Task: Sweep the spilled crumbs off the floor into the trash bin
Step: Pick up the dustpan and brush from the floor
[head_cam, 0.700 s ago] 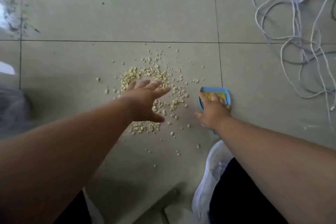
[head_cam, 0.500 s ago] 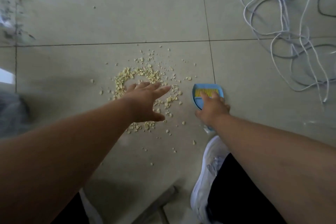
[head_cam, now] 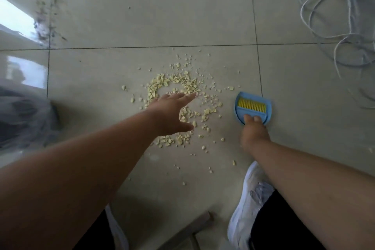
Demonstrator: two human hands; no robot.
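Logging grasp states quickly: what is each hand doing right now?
Left hand: open, empty, fingers spread over the crumbs.
Right hand: closed on the blue dustpan.

Pale grey tiled floor (head_cam: 162,6), crossed by dark grout lines, carries a loose ring of yellow crumbs (head_cam: 182,85) scattered across 1 tile. Just right of them lies a small blue dustpan (head_cam: 239,113) with a yellow-bristled brush (head_cam: 251,105) nested inside. White cables (head_cam: 316,18) coil at far right; a white shoe (head_cam: 243,209) stands below.
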